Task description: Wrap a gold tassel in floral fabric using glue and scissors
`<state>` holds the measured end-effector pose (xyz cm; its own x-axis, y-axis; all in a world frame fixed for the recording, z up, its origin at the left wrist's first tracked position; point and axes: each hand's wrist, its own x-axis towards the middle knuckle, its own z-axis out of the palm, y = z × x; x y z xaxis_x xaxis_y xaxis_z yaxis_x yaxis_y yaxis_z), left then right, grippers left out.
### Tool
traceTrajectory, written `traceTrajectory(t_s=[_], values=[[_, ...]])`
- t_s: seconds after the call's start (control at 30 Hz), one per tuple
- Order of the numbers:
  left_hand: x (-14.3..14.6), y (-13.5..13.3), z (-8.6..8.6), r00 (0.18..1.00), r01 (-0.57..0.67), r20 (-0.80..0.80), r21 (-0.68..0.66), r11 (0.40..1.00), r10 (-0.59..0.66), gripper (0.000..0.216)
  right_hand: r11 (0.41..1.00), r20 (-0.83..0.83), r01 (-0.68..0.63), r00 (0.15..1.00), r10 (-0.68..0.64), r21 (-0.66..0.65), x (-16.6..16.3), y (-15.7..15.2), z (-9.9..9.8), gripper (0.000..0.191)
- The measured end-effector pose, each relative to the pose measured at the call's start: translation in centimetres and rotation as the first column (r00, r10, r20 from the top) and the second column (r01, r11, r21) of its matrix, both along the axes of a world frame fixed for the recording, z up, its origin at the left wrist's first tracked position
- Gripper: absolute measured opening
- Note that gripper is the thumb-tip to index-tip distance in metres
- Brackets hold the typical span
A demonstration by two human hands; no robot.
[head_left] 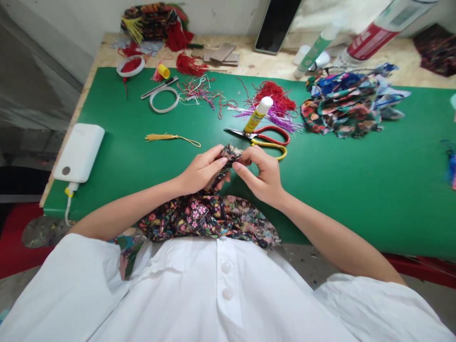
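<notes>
Pinching floral cloth beside the scissors, the left hand is closed; the right hand curls at the cloth's edge, hold unclear

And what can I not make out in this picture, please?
Head view: contact between right hand and floral cloth, hidden by the hand.
Head view: print on the yellow glue stick, too small.
Head view: top of dark device, cut off by picture edge.
Head view: blue-and-pink item, cut off by right edge.

Bright, fairly even light spreading over green mat; pale glare washing upper right; left edge sitting dim; corners stretching, softening.
</notes>
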<state>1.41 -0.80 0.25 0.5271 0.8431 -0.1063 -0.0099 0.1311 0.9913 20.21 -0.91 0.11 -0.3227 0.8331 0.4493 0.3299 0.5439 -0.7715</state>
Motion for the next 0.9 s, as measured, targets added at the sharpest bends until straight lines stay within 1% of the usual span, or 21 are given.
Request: traceTrajectory(t_s=[0.07,0.17,0.27,0.33,0.37,0.4,0.43,0.5,0.57,0.6,0.67,0.7,0.73,0.77,0.9], values=[[-0.1,0.0,-0.1,0.999,0.032,-0.025,0.004,0.999,-0.031,0.039,1.000,-0.009,0.024,1.000,-0.024,-0.009,-0.1,0.0,0.1,0.025],[-0.1,-0.1,0.0,0.996,0.046,-0.075,0.036,0.998,-0.043,0.038,0.999,-0.013,0.047,0.999,-0.047,-0.017,-0.2,-0.1,0.0,0.027],[-0.1,-0.3,0.2,0.991,0.055,-0.125,0.081,0.995,-0.044,0.036,0.997,0.003,0.075,0.997,-0.075,0.024,-0.3,-0.2,-0.1,0.027],[0.0,-0.4,0.4,0.986,0.071,-0.156,0.077,0.994,-0.059,0.034,0.995,0.009,0.084,0.996,-0.085,0.051,-0.4,-0.1,-0.3,0.027],[0.0,-0.5,0.5,0.984,0.078,-0.163,0.070,0.995,-0.065,0.033,0.996,0.008,0.078,0.997,-0.079,0.042,-0.4,-0.1,-0.3,0.028],[0.0,-0.5,0.6,0.984,0.080,-0.164,0.061,0.995,-0.069,0.033,0.998,0.004,0.064,0.998,-0.064,0.007,-0.3,0.0,-0.3,0.029],[0.0,-0.5,0.7,0.985,0.079,-0.160,0.051,0.996,-0.070,0.033,0.998,-0.008,0.040,0.999,-0.040,-0.054,-0.3,0.2,-0.3,0.030],[0.0,-0.5,0.8,0.987,0.069,-0.147,0.024,0.997,-0.065,0.034,0.974,-0.050,-0.036,0.998,0.025,-0.224,-0.1,0.5,-0.3,0.036],[0.0,-0.5,0.8,0.989,0.069,-0.133,-0.011,0.998,-0.069,0.037,0.910,-0.106,-0.136,0.989,0.102,-0.391,0.1,0.9,-0.3,0.040],[-0.1,-0.5,0.7,0.989,0.075,-0.126,-0.024,0.997,-0.077,0.038,0.874,-0.136,-0.183,0.981,0.136,-0.449,0.2,1.0,-0.3,0.041],[-0.1,-0.5,0.7,0.988,0.096,-0.118,-0.028,0.995,-0.099,0.040,0.824,-0.177,-0.246,0.968,0.179,-0.511,0.3,1.2,-0.3,0.042],[-0.1,-0.5,0.7,0.987,0.108,-0.119,-0.019,0.994,-0.110,0.040,0.816,-0.181,-0.252,0.966,0.184,-0.520,0.4,1.1,-0.2,0.042],[-0.2,-0.5,0.6,0.985,0.120,-0.126,-0.005,0.993,-0.120,0.039,0.822,-0.166,-0.241,0.969,0.181,-0.516,0.4,1.1,-0.2,0.043],[-0.2,-0.5,0.7,0.982,0.131,-0.135,0.012,0.991,-0.129,0.039,0.839,-0.135,-0.215,0.976,0.170,-0.499,0.4,1.0,-0.1,0.044],[-0.2,-0.5,0.7,0.977,0.160,-0.153,0.045,0.986,-0.151,0.037,0.930,0.013,-0.111,0.992,0.123,-0.351,0.3,0.6,0.1,0.043]])
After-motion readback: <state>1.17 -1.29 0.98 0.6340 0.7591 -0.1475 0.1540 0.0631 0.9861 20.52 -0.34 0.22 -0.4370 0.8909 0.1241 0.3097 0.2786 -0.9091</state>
